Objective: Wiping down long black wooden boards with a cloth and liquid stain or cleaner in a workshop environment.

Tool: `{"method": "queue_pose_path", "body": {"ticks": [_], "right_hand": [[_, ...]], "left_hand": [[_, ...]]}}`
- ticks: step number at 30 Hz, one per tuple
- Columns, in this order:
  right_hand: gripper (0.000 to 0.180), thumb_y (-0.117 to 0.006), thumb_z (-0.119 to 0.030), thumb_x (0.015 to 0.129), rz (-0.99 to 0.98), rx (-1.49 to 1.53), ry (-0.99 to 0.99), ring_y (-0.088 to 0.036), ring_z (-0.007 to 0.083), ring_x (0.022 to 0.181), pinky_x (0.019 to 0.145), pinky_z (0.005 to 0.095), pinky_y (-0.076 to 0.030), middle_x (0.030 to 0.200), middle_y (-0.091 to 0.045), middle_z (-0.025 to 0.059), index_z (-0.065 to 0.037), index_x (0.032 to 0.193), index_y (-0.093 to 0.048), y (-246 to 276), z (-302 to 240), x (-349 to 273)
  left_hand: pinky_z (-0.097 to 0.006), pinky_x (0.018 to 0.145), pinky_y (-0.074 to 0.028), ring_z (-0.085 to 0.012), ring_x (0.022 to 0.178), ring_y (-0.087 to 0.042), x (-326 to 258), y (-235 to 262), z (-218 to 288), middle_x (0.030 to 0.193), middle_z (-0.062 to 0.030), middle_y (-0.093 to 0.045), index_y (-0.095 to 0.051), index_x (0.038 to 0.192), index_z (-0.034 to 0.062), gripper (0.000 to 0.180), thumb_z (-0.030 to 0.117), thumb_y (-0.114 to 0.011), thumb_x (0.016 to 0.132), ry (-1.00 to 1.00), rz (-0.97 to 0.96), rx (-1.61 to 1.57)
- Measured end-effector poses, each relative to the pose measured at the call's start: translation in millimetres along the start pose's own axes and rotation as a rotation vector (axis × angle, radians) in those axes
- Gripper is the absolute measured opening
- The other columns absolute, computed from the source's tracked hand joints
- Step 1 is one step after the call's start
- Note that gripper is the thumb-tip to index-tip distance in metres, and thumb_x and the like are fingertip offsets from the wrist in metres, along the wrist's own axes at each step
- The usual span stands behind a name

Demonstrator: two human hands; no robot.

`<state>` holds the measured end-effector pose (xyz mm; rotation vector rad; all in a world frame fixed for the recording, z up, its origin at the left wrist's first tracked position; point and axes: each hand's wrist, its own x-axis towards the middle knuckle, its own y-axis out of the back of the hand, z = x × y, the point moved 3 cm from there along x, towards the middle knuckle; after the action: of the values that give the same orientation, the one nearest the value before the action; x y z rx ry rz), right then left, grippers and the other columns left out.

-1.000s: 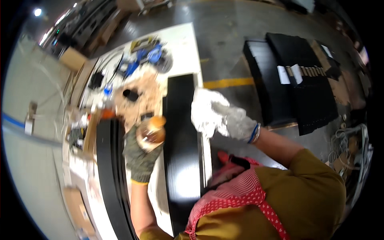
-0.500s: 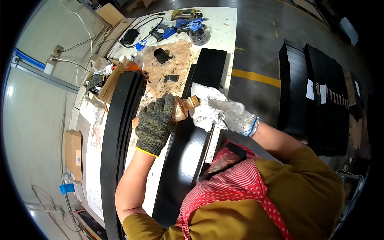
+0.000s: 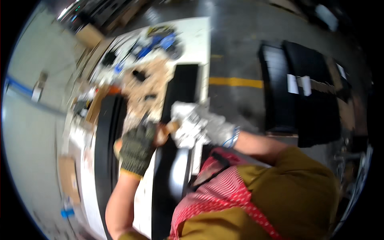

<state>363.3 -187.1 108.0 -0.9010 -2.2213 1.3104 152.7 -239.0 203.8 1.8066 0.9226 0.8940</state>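
- So a second ago your bottle (image 3: 162, 135) was upright and well apart from the rag; now it's lying over sideways, neck pointing right, like it was half a second back.
- Your left hand (image 3: 138, 148), in the dark green glove, is wrapped tight round the bottle. Body's mostly hidden by your fingers.
- Your right hand (image 3: 220, 129), pale glove, has the crumpled white rag (image 3: 188, 124) gripped, though the blur hides the exact finger positions.
- Bottle neck is right up at the rag's left edge, looks like touching. I'd say that makes the bottle and rag one job now. Can't tell if liquid's coming out.
- All of that is above the long black board (image 3: 184, 82) on the near part of the desk (image 3: 196, 36).
- Black strips (image 3: 108, 120) sit left of you, blue tools (image 3: 156, 45) at the far end.
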Motion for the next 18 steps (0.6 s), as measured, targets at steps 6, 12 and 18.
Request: {"method": "queue_pose_path", "body": {"ticks": [6,12,18], "right_hand": [[0.053,-0.043,-0.046,0.104,0.052,-0.003,-0.022,-0.071,0.0282,0.088,0.072,0.0418,-0.061,0.103,-0.070,0.0156,-0.001,0.132,-0.052,16.6,35.0,6.7],[0.034,-0.067,-0.027,0.097,0.320,0.043,-0.106,-0.069,0.0080,0.078,0.065,0.0223,-0.058,0.097,-0.073,0.0038,0.000,0.116,-0.066,-6.3,5.6,-23.8],[0.044,-0.068,-0.036,0.095,0.276,0.056,-0.139,-0.067,0.0094,0.093,0.079,0.0253,-0.056,0.110,-0.070,0.0024,-0.004,0.126,-0.062,39.8,42.2,5.3]], "left_hand": [[-0.041,0.065,-0.051,-0.0281,0.071,-0.064,-21.3,-12.1,4.7,0.079,-0.0098,-0.064,-0.064,0.106,0.0067,0.043,0.033,-0.076,0.074,0.004,0.062,0.005],[-0.041,0.053,-0.054,-0.0290,0.063,-0.065,-9.1,9.0,10.9,0.080,-0.0110,-0.064,-0.060,0.116,0.0074,0.033,0.019,-0.064,0.086,-0.095,0.045,-0.142],[-0.044,0.054,-0.053,-0.0320,0.064,-0.066,-21.0,-13.8,0.1,0.084,-0.0147,-0.065,-0.058,0.119,0.0087,0.041,0.027,-0.070,0.084,-0.050,0.001,-0.219]]}}
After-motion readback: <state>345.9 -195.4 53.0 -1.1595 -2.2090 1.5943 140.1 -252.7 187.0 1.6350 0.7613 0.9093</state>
